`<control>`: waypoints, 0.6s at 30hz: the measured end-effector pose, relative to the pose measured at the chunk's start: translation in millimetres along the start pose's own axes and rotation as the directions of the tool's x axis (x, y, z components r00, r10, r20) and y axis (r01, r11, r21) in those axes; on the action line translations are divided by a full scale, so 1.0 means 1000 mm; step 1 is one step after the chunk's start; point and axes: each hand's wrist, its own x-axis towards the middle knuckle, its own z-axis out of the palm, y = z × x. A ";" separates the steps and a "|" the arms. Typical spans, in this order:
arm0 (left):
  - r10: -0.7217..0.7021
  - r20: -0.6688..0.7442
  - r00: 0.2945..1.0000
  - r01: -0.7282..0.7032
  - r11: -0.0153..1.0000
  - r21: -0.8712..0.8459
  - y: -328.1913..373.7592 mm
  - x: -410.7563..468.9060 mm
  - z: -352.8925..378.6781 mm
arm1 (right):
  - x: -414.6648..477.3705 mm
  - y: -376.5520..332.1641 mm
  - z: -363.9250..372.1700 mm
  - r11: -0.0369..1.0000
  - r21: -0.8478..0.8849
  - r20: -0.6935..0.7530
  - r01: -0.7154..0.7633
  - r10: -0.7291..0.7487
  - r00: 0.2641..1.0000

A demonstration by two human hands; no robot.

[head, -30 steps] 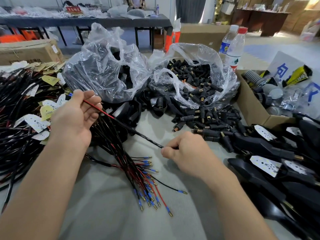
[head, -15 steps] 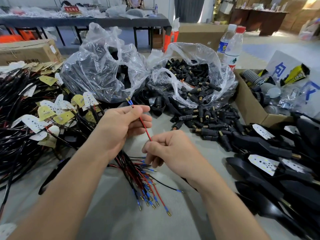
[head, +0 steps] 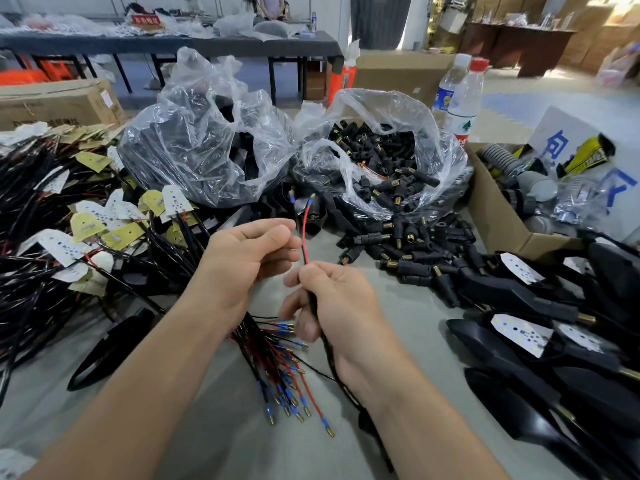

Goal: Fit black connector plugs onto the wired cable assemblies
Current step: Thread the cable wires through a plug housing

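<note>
The right hand (head: 343,306) is in the middle of the frame. Its fingers (head: 313,271) are curled round a black cable (head: 328,353) and hold it tight. The cable hangs down past the wrist to the lower part of the frame. Out of the top of the fist come two thin wires. The red wire (head: 304,233) stands up with a blue tip (head: 309,202). The thin black wire (head: 293,213) stands just left of it. The left hand (head: 242,258) is just to the upper left, close to the right hand. Its fingers (head: 277,233) are curled, and the fingertips pinch the thin black wire.

Under both hands a bunch of red and black wires (head: 287,375) with blue ends lies on the grey surface (head: 207,427). Loose black plugs (head: 398,237) lie in a heap right of the hands. Behind them is a clear bag of plugs (head: 381,161), and left of it another clear bag (head: 207,140) with dark parts. A big pile of cables with paper tags (head: 52,220) fills the left side. Black plastic parts (head: 519,341) fill the lower right. A brown box (head: 491,209) and two bottles (head: 464,95) are at the upper right. A long dark table (head: 173,43) stands far back.
</note>
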 end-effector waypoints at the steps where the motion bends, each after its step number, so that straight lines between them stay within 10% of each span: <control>1: -0.003 0.003 1.000 0.003 1.000 0.017 0.000 0.000 0.000 | -0.001 0.003 0.004 1.000 0.017 -0.004 -0.006 0.006 1.000; 12: -0.041 0.010 0.999 0.040 0.995 0.089 0.007 0.000 -0.007 | -0.002 0.010 0.006 0.972 -0.233 0.015 -0.017 0.021 1.000; 18: 0.007 -0.057 0.998 0.015 0.929 0.369 -0.001 0.002 -0.006 | 0.005 -0.020 -0.039 0.757 -0.628 0.082 0.183 -0.170 0.982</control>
